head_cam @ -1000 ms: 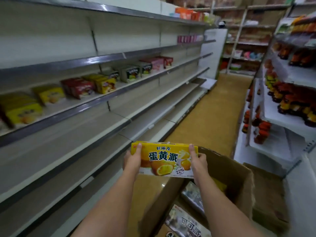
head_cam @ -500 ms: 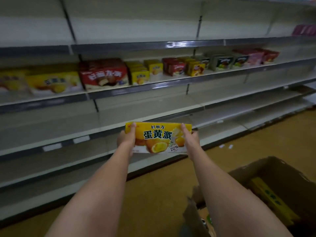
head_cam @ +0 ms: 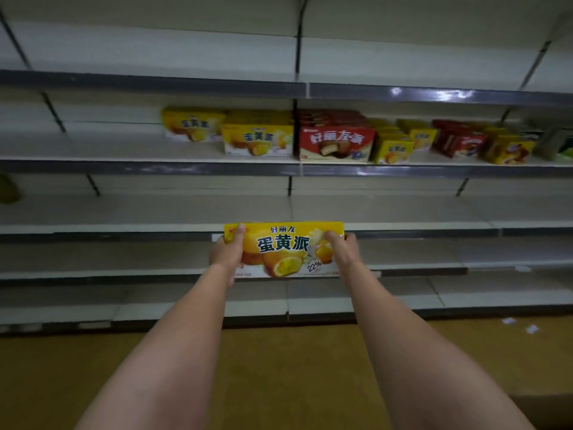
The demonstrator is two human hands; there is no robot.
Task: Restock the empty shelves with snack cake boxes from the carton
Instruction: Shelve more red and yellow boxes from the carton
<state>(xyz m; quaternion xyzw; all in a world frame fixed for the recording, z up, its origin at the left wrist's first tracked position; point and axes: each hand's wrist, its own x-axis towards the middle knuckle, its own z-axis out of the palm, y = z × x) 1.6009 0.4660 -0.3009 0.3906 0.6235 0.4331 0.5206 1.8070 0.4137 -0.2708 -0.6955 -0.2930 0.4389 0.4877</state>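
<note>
Turned away from the carton to face the shelving squarely, with the yellow snack cake box (head_cam: 283, 249) now carried out over the floor toward the empty lower shelves (head_cam: 124, 212). Gripped at both ends: left hand (head_cam: 228, 254) and right hand (head_cam: 342, 251), fingers curled round the short edges. Not yet shelved; likely bound either for those bare tiers or beside the matching yellow boxes (head_cam: 257, 139) 1 tier up, far left of the red box (head_cam: 336, 144).

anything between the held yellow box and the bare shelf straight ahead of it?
Nothing visible. The yellow box, gripped by the left hand and right hand, faces a bare shelf. The stocked boxes sit one level higher.
</note>
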